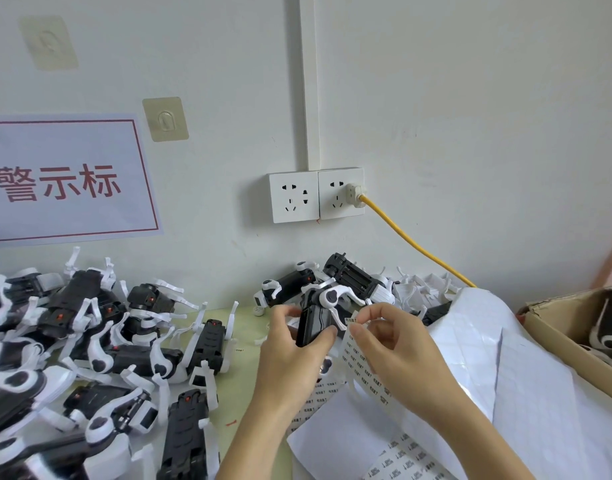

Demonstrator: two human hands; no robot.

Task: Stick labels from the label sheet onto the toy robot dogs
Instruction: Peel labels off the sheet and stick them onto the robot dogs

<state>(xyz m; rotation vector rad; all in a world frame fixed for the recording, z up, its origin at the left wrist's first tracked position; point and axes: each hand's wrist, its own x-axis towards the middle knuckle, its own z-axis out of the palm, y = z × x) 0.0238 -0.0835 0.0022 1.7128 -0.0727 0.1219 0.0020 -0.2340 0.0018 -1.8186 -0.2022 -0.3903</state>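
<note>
The scene was bright and evenly lit by soft, diffuse light with no visible source. The pale grey-white painted wall (471, 98) showed no hard shadows; only faint, soft ones lay under the heap of black-and-white plastic toy robot dogs (90, 341) on the pale green counter (242, 375). A mild sheen glared off the glossy white backing sheets (488, 341) at the right. Wide-angle distortion bowed the white vertical cable duct (308, 81) and tilted the red-bordered paper sign (69, 181). Detail was slightly soft throughout, and the lower left corner was blurred.
</note>
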